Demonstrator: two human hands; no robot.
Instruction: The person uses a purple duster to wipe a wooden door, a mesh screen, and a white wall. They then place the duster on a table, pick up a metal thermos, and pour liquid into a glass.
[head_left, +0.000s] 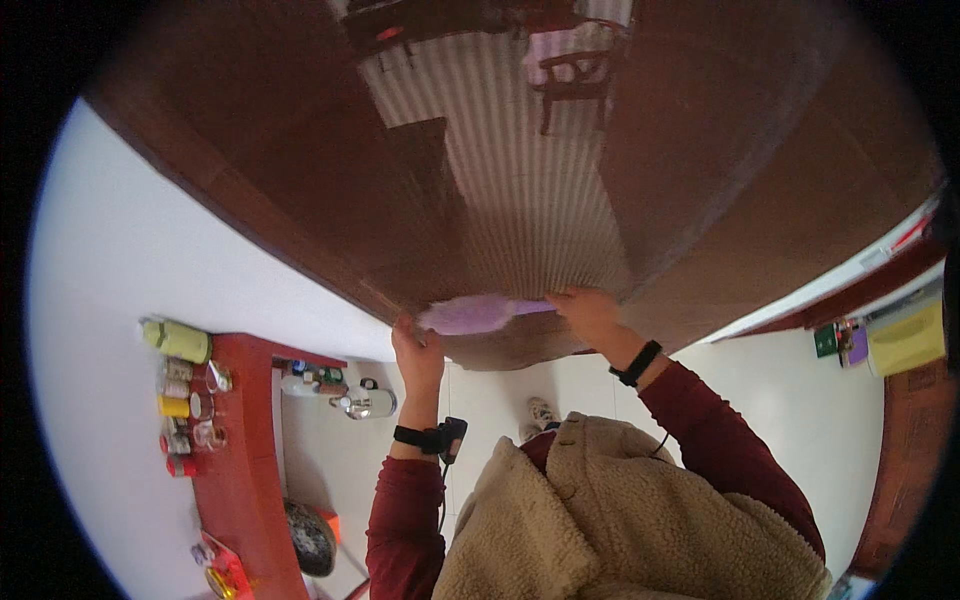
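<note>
A large, glossy brown panel fills the upper half of the view and mirrors a chair and a striped bright area. Across its lower part lies a duster with a fluffy purple head and a slim purple handle. My right hand is closed around that handle, slightly blurred. My left hand is at the panel's lower left edge, beside the tip of the duster head. Whether its fingers grip the edge or only touch it is unclear.
On the left, a red table bears a yellow-green bottle and several jars. A metallic vessel and a dark round object are beside it. At the right are a yellow container and brown wooden furniture.
</note>
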